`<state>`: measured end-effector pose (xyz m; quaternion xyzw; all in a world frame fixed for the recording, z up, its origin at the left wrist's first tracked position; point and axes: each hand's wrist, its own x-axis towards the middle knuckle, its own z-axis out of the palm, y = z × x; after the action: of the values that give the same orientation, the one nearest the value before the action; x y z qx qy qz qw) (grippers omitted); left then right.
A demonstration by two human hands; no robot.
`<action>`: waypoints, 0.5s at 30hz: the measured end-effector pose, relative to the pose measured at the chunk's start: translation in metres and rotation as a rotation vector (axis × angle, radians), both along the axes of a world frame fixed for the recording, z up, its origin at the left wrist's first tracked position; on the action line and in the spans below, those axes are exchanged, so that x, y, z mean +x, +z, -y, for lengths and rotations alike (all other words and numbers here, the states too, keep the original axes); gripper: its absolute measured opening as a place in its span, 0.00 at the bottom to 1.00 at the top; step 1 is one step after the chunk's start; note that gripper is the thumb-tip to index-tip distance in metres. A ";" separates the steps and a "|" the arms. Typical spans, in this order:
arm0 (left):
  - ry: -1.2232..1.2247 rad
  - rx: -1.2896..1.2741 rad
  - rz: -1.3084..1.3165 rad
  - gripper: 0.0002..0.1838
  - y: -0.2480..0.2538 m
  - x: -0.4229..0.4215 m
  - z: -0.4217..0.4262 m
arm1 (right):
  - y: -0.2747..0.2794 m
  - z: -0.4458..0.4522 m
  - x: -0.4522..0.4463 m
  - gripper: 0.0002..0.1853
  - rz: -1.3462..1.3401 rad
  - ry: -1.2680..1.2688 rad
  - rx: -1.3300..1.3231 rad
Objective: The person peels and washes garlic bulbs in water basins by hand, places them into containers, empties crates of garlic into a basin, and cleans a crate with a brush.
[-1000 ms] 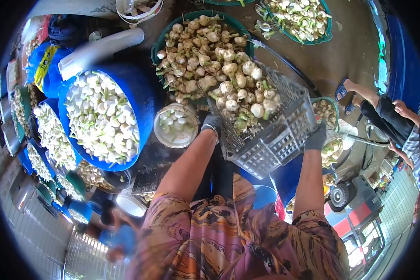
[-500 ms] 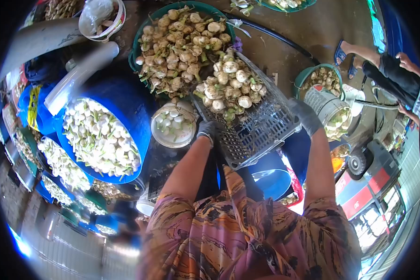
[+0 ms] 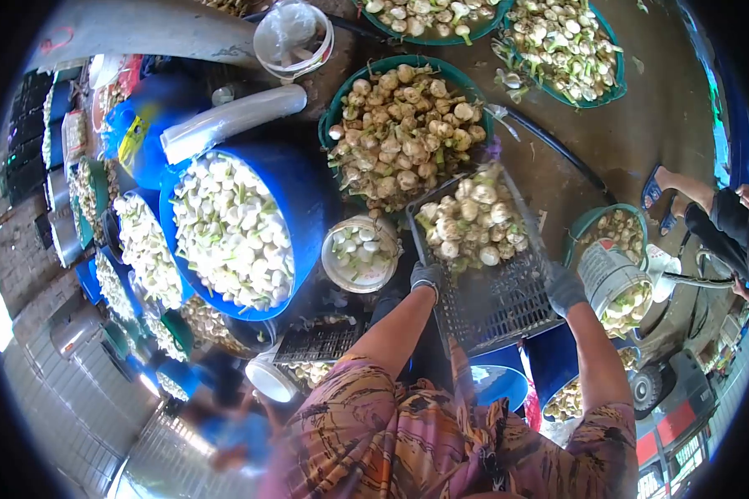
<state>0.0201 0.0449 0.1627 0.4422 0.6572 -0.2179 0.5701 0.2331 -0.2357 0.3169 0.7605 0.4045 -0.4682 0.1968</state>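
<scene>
Both gloved hands grip a black plastic crate (image 3: 495, 312) in front of me. My left hand (image 3: 425, 276), in a grey glove, closes on its left edge. On the opposite edge, my right hand (image 3: 565, 291) is wrapped round the side. Pale round bulbs with short stems (image 3: 478, 223), like garlic or onions, are heaped in the crate's far half; the slatted near half shows bare. Just beyond it sits a green tub (image 3: 324, 125) full of brownish bulbs. A white bucket (image 3: 362, 281) with peeled bulbs in liquid is left of the crate.
A big blue drum (image 3: 312, 224) of peeled white bulbs stands left, under a clear plastic roll (image 3: 237, 122). At right are a tilted white bucket (image 3: 595, 270) and another person's legs (image 3: 699, 195). A dark hose (image 3: 566, 154) crosses the floor.
My view has shifted, so the surroundings appear further right and mostly lower. The crate has turned slightly and looks more level, its bulbs still at the far end. Both hands keep hold of it.
</scene>
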 end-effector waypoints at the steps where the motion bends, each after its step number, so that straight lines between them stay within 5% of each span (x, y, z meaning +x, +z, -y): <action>1: -0.166 0.108 -0.027 0.18 0.007 0.002 -0.004 | 0.011 0.006 -0.004 0.15 0.013 -0.039 0.034; 4: -0.149 0.099 -0.027 0.20 0.106 0.030 -0.021 | 0.066 0.015 -0.022 0.15 0.079 -0.160 0.156; 5: -0.151 0.129 -0.027 0.21 0.098 0.007 -0.017 | 0.092 0.007 -0.027 0.15 0.115 -0.295 0.237; 7: 0.113 0.150 0.280 0.20 0.129 -0.020 -0.004 | 0.144 -0.012 -0.043 0.16 0.188 -0.662 0.457; 8: 0.246 0.160 0.432 0.20 0.147 -0.021 -0.004 | 0.134 0.000 -0.054 0.16 0.208 -0.693 0.485; 9: 0.057 0.195 0.239 0.18 0.185 0.005 -0.024 | 0.125 0.012 -0.068 0.15 0.226 -0.730 0.510; 12: 0.294 0.175 0.485 0.16 0.154 0.054 -0.075 | 0.113 -0.065 -0.016 0.18 0.325 -0.774 0.562; 14: -0.044 0.290 0.334 0.13 0.174 0.065 -0.123 | 0.079 -0.070 -0.017 0.16 0.340 -0.653 0.522; 15: 0.043 0.298 0.457 0.12 0.152 0.062 -0.148 | 0.069 -0.085 -0.014 0.15 0.332 -0.690 0.515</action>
<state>0.0826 0.1925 0.3148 0.5449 0.5458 -0.0011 0.6365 0.2195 -0.1505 0.3855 0.9396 0.1939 -0.2622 -0.1037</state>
